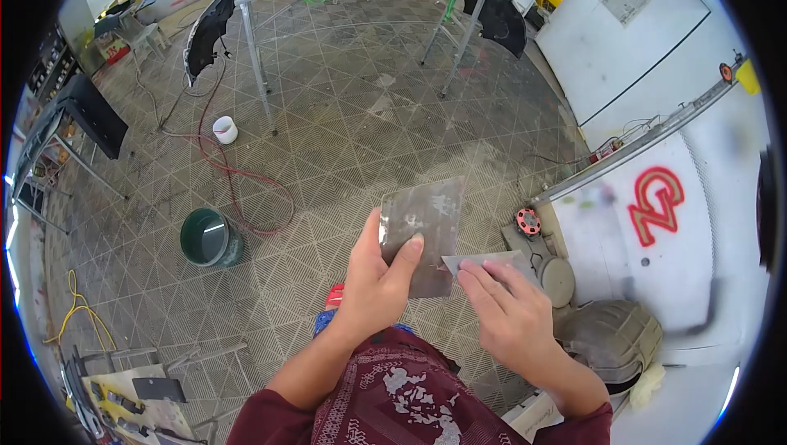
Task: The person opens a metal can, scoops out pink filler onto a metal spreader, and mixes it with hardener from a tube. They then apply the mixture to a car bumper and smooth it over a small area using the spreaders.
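A flat grey plate with pale smears on its face is gripped along its left side by my left hand, the thumb pressed across its front. My right hand pinches a thin grey spreader blade between thumb and fingers. The blade's left corner overlaps the plate's lower right edge in this view. Both things are held up in front of my body, over the tiled floor.
A green bucket of liquid and a small white tub stand left, near a red hose. Ahead, a black bumper rests on a metal stand. A backpack sits at right beside a white panel.
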A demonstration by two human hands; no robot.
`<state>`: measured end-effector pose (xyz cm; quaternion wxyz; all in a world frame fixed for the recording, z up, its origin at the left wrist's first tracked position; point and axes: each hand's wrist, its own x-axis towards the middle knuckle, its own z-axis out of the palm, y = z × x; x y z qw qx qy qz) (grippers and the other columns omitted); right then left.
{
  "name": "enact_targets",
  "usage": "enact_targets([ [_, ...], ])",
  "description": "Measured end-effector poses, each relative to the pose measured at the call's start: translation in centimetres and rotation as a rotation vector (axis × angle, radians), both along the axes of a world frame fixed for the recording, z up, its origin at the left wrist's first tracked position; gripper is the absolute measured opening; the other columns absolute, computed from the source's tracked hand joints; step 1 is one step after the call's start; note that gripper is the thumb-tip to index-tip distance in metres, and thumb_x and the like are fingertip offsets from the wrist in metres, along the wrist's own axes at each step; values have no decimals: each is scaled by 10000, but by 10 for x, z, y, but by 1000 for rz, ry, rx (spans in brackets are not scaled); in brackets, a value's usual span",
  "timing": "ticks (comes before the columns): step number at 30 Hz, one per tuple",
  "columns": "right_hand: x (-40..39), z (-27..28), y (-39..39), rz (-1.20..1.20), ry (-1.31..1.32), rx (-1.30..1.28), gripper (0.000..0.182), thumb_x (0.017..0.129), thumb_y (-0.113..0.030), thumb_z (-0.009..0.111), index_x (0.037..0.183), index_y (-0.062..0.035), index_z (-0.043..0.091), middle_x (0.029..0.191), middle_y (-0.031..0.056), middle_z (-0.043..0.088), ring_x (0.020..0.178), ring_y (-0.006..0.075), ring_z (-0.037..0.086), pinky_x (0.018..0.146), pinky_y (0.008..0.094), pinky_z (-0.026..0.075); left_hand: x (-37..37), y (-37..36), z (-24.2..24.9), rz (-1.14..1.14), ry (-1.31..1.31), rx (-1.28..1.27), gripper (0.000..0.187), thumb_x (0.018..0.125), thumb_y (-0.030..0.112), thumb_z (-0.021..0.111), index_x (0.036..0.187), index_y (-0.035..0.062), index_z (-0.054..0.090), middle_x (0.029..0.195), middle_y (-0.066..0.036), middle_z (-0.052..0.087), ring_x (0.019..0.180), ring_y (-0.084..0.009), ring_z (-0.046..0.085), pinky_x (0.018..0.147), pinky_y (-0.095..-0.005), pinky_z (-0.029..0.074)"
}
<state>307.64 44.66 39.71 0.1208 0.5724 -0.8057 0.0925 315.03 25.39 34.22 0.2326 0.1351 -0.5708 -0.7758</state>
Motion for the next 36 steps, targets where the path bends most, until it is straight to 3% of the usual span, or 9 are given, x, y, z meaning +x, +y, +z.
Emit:
enact_targets([
  [4,2,10,5,24,-29,42,373,807,-105,656,1174,-51,702,1237,68,717,1037,299,686,882,467,582,-2,2,-3,48,31,-18,344,1002,47,588,1323,-40,501,1182,-107,647,1034,-154,630,931,-314,510],
  [9,-4,23,2,96,42,-8,388,822,-128,658,1204,-75,704,1283,66,700,1085,295,675,941,488,556,-7,-1,-14,10,79,388,426,982,32,611,1376,-17,455,1216,-115,636,1054,-176,654,953,-348,534],
  [12,0,8,0,161,104,-31,389,827,-128,667,1213,-95,707,1301,52,694,1120,297,664,993,512,524,-2,-16,-1,-89,33,679,472,955,10,626,1392,10,449,1211,-128,637,1039,-217,683,915,-380,575],
  [18,-52,-38,48,119,122,83,397,816,-121,692,1213,-105,709,1293,33,699,1141,308,659,1022,546,498,16,-32,-5,-119,69,777,450,970,26,621,1381,28,438,1225,-125,628,1080,-210,677,884,-381,605],
  [25,-18,-5,-1,79,-124,-244,451,750,59,658,1189,-37,697,1191,86,734,1023,326,700,858,379,590,9,-18,-4,14,104,469,442,975,26,630,1376,-11,447,1225,-112,630,1046,-185,661,949,-357,544],
  [27,-9,-6,-7,67,-121,-215,445,752,47,659,1186,-41,698,1196,79,733,1031,313,699,862,381,588,9,-15,-5,44,97,130,389,980,18,617,1343,-24,481,1203,-104,641,1058,-168,639,951,-332,516],
  [30,1,-8,-10,67,-68,-121,429,761,18,661,1183,-48,702,1203,66,732,1047,293,695,872,390,583,8,-10,0,89,85,42,350,987,27,605,1317,-32,505,1182,-99,651,1060,-152,628,945,-325,510],
  [34,6,5,-10,71,-39,-88,403,785,-54,675,1186,-71,710,1232,49,725,1093,296,677,913,432,571,8,-16,-6,91,49,51,377,988,37,608,1338,-28,487,1210,-106,640,1052,-161,637,942,-326,516],
  [36,10,12,-12,100,40,-78,398,792,-73,682,1188,-83,713,1240,48,722,1097,306,675,929,454,564,7,-19,-4,34,106,429,420,978,39,620,1364,-19,463,1237,-118,628,1032,-184,661,932,-349,542],
])
